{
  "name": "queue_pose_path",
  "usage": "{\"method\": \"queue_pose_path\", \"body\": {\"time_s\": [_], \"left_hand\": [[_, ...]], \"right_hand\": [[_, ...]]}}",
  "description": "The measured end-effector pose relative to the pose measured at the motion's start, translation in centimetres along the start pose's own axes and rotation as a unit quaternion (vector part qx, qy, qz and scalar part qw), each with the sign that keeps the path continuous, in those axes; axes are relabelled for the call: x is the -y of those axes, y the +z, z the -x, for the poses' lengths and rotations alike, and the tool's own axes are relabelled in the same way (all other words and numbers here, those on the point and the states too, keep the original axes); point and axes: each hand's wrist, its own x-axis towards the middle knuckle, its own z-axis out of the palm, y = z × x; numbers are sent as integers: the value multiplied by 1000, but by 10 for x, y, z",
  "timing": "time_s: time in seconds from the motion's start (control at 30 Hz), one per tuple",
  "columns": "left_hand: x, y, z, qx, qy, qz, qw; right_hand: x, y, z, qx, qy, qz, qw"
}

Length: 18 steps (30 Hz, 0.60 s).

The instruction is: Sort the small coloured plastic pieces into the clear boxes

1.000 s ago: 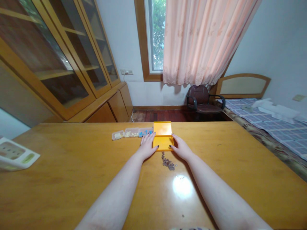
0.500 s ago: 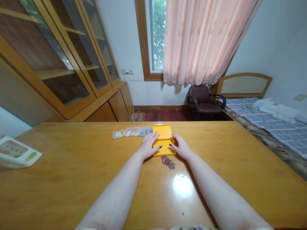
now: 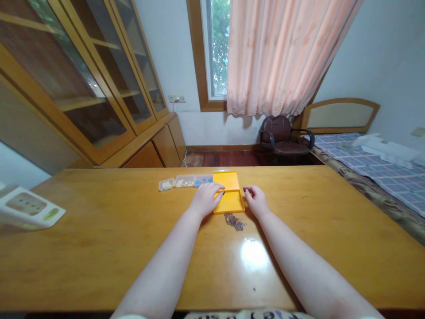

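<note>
An open orange box (image 3: 229, 195) lies flat on the wooden table (image 3: 99, 230), its lid folded away from me. My left hand (image 3: 205, 199) rests against the box's left side with fingers curled over the edge at the hinge line. On the opposite side my right hand (image 3: 256, 200) has its fingers bent in a pinch at the right edge near the hinge. A small heap of brown pieces (image 3: 234, 220) lies on the table just in front of the box, between my wrists.
A strip of clear compartments (image 3: 184, 181) with pale and blue bits sits left of the box. A white packet (image 3: 28, 208) lies at the table's left edge. Beyond the table are a cabinet (image 3: 99, 88), a dark chair (image 3: 282, 135) and a bed (image 3: 372, 164).
Both hands slid from the box's near half up to its hinge line, and their fingers curled in. The lid dipped partway and lies flat again.
</note>
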Motion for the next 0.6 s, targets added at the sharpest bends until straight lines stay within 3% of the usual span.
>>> {"method": "queue_pose_path", "body": {"time_s": [0.13,0.27,0.33,0.37,0.43,0.47,0.6], "left_hand": [[-16,-9,14,89,12,-48,995],[-10,2,35,90,14,-60,994],[-4,10,40,106,36,-41,993],[-2,14,41,113,50,-33,992],[0,20,41,127,75,-27,989],[0,23,40,132,83,-28,987],[-3,29,38,132,91,-35,986]], "right_hand": [[5,-1,7,2,54,-13,998],[4,-10,10,-15,128,-64,990],[4,-22,12,65,114,-81,988],[5,-30,13,133,93,-81,983],[9,-46,14,305,62,-53,949],[11,-53,15,347,66,-36,935],[22,-68,17,383,56,42,921]]}}
